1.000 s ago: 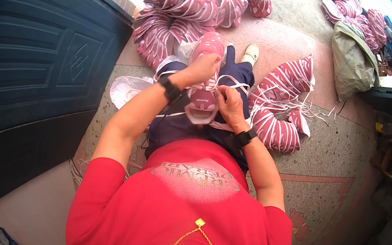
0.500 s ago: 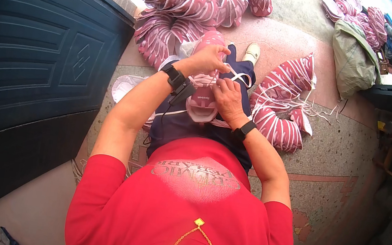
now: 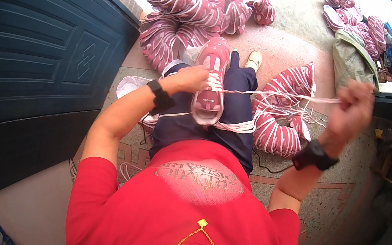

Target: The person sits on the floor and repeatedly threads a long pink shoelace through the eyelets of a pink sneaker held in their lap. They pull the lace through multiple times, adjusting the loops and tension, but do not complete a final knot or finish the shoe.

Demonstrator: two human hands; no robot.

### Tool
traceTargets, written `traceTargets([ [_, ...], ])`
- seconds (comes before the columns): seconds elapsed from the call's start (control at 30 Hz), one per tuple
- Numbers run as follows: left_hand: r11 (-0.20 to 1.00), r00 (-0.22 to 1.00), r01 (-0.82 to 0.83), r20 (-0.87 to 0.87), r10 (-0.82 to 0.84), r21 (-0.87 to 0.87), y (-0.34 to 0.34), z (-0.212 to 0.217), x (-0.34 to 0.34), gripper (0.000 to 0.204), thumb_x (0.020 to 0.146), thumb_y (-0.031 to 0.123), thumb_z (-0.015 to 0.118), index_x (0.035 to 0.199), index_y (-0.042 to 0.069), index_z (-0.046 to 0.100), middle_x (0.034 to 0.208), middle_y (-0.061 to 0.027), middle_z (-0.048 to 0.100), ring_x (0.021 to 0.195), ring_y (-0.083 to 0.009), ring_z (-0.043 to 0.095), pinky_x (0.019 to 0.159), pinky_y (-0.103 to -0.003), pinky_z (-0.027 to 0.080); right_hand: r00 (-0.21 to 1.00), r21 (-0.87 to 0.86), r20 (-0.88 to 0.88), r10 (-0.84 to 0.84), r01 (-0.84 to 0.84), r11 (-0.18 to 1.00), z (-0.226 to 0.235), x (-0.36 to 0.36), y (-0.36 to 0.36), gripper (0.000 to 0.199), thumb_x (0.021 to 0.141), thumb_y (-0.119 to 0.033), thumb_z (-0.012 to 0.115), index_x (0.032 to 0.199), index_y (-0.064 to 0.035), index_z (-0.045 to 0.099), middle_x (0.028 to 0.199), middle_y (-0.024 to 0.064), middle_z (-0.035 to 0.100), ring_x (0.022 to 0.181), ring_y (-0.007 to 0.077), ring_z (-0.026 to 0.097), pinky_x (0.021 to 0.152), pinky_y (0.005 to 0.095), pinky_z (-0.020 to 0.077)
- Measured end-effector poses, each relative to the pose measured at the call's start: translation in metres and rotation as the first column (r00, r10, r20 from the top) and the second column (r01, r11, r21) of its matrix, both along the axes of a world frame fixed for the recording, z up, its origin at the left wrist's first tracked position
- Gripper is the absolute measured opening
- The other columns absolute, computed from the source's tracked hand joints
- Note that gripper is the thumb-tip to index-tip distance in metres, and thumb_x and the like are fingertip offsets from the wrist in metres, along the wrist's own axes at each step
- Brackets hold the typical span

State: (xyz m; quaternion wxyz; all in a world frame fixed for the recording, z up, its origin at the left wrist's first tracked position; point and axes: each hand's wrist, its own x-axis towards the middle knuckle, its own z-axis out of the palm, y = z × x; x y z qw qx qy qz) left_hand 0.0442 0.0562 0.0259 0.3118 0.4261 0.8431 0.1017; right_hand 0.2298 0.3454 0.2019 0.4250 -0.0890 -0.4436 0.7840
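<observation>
Left hand [image 3: 192, 78] closed on pink shoe [image 3: 210, 82], which lies on the lap. White lace [image 3: 280, 94] runs taut from shoe rightward. Right hand [image 3: 353, 110] raised, fist pinching lace end. Stacked pink uppers [image 3: 277, 134] on floor between.

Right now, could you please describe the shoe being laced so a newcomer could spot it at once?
Start at the dark blue lap in the middle. The pink shoe lies on it, steadied by the left hand. Unlike the piled shoes around, it alone has a white lace stretched to the right hand.
</observation>
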Motion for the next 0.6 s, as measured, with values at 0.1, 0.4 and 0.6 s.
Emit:
traceTargets([
  [0.1, 0.990, 1.000, 0.019, -0.023, -0.016, 0.137, -0.021, -0.014, 0.002, 0.024, 0.079, 0.022, 0.066, 0.087, -0.001, 0.063, 0.092, -0.0195, 0.060, 0.085, -0.0374, 0.060, 0.076, -0.043, 0.047, 0.887, -0.148, 0.449, 0.109, -0.046, 0.988, -0.083, -0.032, -0.047, 0.012, 0.095, -0.022, 0.054, 0.092, -0.0097, 0.055, 0.065, -0.0069, 0.041, 0.052, 0.0014, 0.035, 0.041, 0.0139, 0.0275],
  [0.4, 0.855, 0.673, -0.511, 0.661, 0.332, 0.090, -0.040, -0.009, -0.019, 0.013, 0.083, 0.011, 0.058, 0.093, 0.003, 0.059, 0.066, -0.0014, 0.058, 0.055, -0.0057, 0.052, 0.046, -0.019, 0.039, 0.638, 0.677, 0.734, -0.233, -0.667, 0.311, -0.212, -0.050, -0.192, 0.016, 0.078, -0.019, 0.061, 0.082, -0.0048, 0.065, 0.080, 0.0125, 0.064, 0.074, 0.0281, 0.064, 0.064, 0.0374, 0.0514],
  [0.6, 0.726, 0.462, -0.686, 0.740, 0.489, -0.052, -0.059, 0.000, -0.014, 0.016, 0.084, 0.012, 0.058, 0.099, 0.006, 0.057, 0.062, 0.0019, 0.054, 0.044, -0.0028, 0.042, 0.038, -0.017, 0.028, 0.729, 0.773, 0.585, -0.356, -0.633, -0.025, -0.250, -0.065, -0.205, 0.012, 0.078, -0.014, 0.057, 0.086, -0.0054, 0.057, 0.073, 0.0115, 0.060, 0.070, 0.0266, 0.063, 0.060, 0.0355, 0.0513],
])
